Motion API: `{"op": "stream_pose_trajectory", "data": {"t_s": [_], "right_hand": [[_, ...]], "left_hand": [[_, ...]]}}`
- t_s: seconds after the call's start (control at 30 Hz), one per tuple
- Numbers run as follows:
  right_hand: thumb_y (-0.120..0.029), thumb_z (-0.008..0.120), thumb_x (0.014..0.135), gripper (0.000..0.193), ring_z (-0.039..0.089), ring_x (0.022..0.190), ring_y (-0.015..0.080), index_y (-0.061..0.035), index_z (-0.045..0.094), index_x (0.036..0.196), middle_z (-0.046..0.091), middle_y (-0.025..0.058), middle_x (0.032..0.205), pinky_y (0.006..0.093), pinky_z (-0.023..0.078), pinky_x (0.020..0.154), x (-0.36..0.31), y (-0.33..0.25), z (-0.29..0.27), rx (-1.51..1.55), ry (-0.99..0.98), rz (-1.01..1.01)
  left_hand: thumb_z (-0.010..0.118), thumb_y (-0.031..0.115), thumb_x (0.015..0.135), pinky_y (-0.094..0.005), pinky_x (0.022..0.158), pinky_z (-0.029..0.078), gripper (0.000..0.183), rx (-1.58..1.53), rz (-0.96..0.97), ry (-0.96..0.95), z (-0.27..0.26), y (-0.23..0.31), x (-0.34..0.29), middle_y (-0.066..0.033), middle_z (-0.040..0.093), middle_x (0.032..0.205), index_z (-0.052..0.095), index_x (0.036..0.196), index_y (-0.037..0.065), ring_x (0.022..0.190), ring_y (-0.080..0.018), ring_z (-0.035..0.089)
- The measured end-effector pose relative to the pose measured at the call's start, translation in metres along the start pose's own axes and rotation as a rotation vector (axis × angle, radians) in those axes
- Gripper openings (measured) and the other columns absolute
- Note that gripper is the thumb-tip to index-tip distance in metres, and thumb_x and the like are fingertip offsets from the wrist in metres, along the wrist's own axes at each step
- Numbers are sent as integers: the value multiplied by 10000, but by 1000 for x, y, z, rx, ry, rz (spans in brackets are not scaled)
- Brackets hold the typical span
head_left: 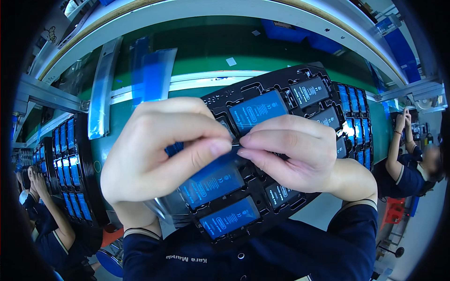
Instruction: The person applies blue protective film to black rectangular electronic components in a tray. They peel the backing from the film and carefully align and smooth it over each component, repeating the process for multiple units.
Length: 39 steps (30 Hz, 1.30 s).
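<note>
A green work surface (201, 51) runs across the room under a thick white overhead beam (211, 22), bowed by the lens, and a pale metal rail (197, 82) divides its far strip from the nearer part. Co-workers sit at both sides: one at the left, with an arm (54, 210) beside a stack of black trays (96, 182), another at the right with raised hands (404, 121), near a red stool (394, 210). A second stack of loaded trays (368, 114) stands just beyond the person's right hand.

Slanting across the middle is a black tray (302, 71), its near end reaching over the person's dark shirt (197, 262). Beyond the rail sit blue bins (283, 32); a long whitish strip (101, 93) and blue translucent sheets (157, 70) lie across the rail at left.

The left hand (161, 150) and right hand (293, 145) are above the tray, each with thumb and forefinger drawn together in a pinch, fingertips almost meeting. Whatever is between them is too small and covered to tell. Flat blue-faced packs (229, 221) fill tray pockets under and around the hands; dark grey packs (311, 92) occupy pockets toward the right. Clear film (166, 210) shows below the left hand. Smallest are white scraps (230, 61) on the green beyond the rail.
</note>
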State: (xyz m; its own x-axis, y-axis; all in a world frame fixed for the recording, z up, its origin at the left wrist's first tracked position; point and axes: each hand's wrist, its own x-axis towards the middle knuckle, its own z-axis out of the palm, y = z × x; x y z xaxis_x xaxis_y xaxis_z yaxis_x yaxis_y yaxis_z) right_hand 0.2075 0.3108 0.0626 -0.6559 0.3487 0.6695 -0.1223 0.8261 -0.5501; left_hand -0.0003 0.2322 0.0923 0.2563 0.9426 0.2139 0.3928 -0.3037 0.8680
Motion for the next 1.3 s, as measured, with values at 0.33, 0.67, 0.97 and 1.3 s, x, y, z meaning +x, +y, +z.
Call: {"op": "stream_pose_trajectory", "data": {"t_s": [0.33,0.67,0.97,1.3], "right_hand": [[-70,640,687,152,654,815,251,8,656,817,660,126,880,346,536,701,-10,-34,-17,-347,-71,-436],[58,658,812,244,619,754,67,38,584,1044,639,48,855,183,499,670,-32,-24,-59,289,73,893],[61,685,787,228,609,710,39,43,597,997,649,57,836,159,486,643,-45,-7,-48,339,116,923],[53,691,788,210,605,704,31,44,596,974,654,56,838,154,478,642,-50,-15,-45,319,138,901]], "left_hand": [[567,34,823,-216,556,367,98,24,-234,166,14,1,2,-56,595,714,614,757,-21,628,-75,508],[592,170,895,-159,561,421,179,-240,-309,74,-5,-44,17,16,619,718,646,788,37,598,-14,516],[588,158,889,-148,507,430,171,-326,-345,121,-6,-56,18,-2,625,709,647,785,35,560,-16,538],[592,158,884,-147,499,426,170,-279,-347,134,-5,-54,18,-4,625,703,651,782,37,556,-15,538]]}}
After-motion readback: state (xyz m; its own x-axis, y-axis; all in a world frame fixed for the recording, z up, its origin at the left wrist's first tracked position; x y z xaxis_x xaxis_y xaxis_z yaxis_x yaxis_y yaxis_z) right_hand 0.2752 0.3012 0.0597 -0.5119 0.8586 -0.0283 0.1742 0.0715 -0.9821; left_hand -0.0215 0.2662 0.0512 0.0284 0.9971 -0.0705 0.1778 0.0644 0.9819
